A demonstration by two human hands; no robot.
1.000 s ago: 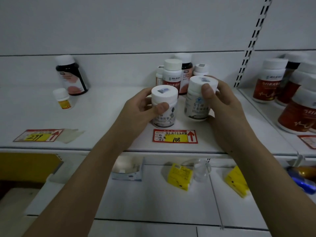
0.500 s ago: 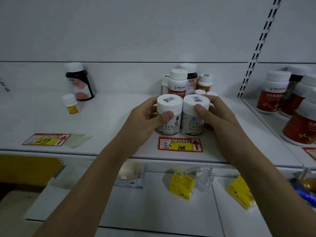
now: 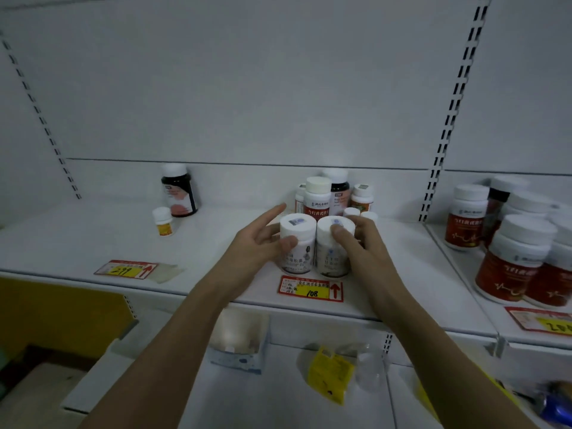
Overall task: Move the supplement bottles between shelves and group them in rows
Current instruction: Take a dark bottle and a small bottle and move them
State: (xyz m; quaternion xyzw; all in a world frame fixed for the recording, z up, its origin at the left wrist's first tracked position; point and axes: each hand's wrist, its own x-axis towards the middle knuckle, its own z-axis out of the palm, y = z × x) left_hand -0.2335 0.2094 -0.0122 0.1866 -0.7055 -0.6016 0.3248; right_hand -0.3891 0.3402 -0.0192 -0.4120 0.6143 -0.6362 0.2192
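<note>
Here, two white bottles stand upright, caps up, touching side by side near the front edge of a white shelf [image 3: 77,243], just behind a red and yellow price tag [image 3: 311,289]. The left hand [image 3: 257,246] is spread, its thumb touching the left bottle [image 3: 295,246]. The right hand [image 3: 362,246] curls around the right bottle [image 3: 329,255], thumb on its cap. More bottles [image 3: 334,193] stand upright just behind them.

Both forearms reaching forward, left hand [image 3: 261,243] fingers spread — thumb extended; right hand [image 3: 360,246] fingers curled
</note>
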